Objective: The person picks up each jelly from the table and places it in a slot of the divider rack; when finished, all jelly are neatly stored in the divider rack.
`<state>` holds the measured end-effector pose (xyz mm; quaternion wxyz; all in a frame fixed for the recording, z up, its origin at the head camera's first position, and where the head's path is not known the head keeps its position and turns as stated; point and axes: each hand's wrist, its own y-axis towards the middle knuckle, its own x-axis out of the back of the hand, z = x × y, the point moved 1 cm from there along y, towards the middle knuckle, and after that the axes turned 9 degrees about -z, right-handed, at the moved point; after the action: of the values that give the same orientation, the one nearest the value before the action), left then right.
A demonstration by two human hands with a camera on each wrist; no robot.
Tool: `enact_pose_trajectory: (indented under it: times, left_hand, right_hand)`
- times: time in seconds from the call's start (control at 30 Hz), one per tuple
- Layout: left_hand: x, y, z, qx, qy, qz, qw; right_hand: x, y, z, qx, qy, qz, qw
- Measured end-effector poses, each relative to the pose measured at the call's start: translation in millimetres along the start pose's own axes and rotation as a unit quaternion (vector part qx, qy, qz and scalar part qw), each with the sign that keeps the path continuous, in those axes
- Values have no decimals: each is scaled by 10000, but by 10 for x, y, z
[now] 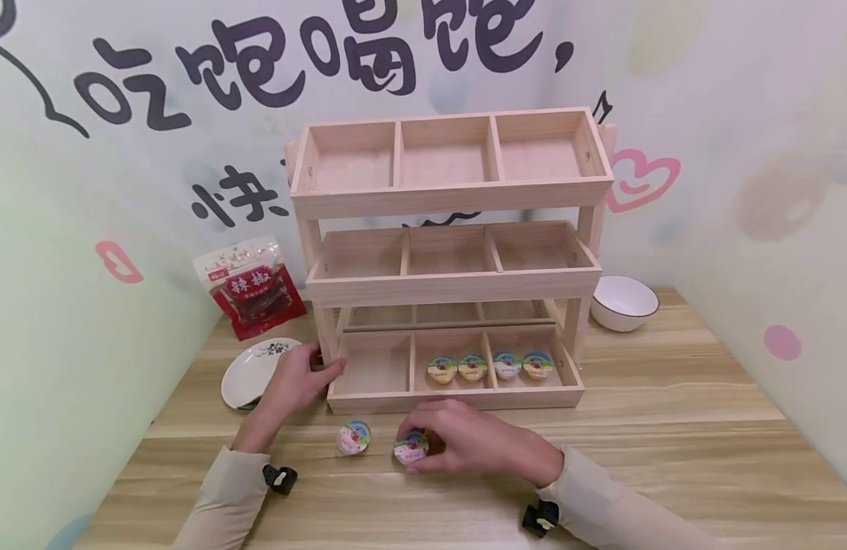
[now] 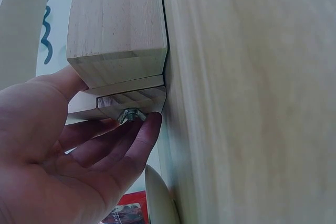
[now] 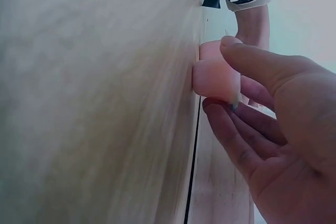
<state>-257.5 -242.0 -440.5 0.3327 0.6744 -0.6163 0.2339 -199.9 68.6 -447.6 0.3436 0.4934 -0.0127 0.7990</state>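
A three-tier wooden shelf rack (image 1: 457, 289) stands on the table. My left hand (image 1: 295, 386) grips its lower left corner, thumb on the tray side and fingers behind the post; a metal wing nut (image 2: 131, 115) shows by those fingertips in the left wrist view. In front of the rack, my right hand (image 1: 464, 437) holds a small jelly cup (image 1: 411, 448) between thumb and fingers, its pink side (image 3: 215, 80) close to the tabletop in the right wrist view. Another pink jelly cup (image 1: 354, 438) stands to its left. Yellow jelly cups (image 1: 442, 370) and paler ones (image 1: 507, 365) sit in the bottom tray.
A white plate (image 1: 239, 373) lies left of the rack, partly behind my left hand. Behind it a red and clear food bag (image 1: 254, 294) leans on the wall. A white bowl (image 1: 624, 304) stands at the back right. Dividers (image 1: 414, 363) split each tray into three compartments.
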Motion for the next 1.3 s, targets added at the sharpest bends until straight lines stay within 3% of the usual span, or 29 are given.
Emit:
enact_pose_trajectory:
  times: [0.33,0.63,0.93,1.3]
  left_hand:
    - [10,-3,7,-7,-26,-13,10000]
    - [-7,1,22,13,-10,-6,10000]
    - [-10,12,18,-68,45,-58,9999]
    - [0,15,31,-74,85,-91,9999]
  right_hand:
    - [46,46,-2,315,-11,-286,9991]
    - [194,269,21,233,-48,-724,9971]
    - [304,533,-38,-324,63,-908,9953]
    - [278,811,-285,-824,-906,-907,9883]
